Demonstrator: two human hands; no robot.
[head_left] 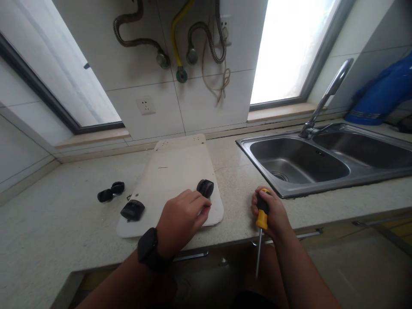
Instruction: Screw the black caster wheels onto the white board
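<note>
White board (180, 171) flat on the countertop (80, 231), left of the sink (299, 161), near corners toward the person. Two black casters on its near end: right caster (205, 188) by the left hand, left caster (132, 210) near the opposite corner. Two loose casters (105, 195) on the countertop, left of board, side by side. Small holes at the board's far corners.

Left hand (183, 214), black watch (148, 244) on wrist, over near end of board; thumb and fingers drawn together just beside right caster. Fingertips partly hidden, so can't tell if they grip something small or touch the caster. Right hand (273, 210) wrapped around the handle of a yellow-and-black screwdriver (263, 214), just right of the board; shaft points down past the counter edge, tip clear of the board. Hands well apart. Faucet (326, 98) behind sink; wall socket (146, 106) beyond board.
</note>
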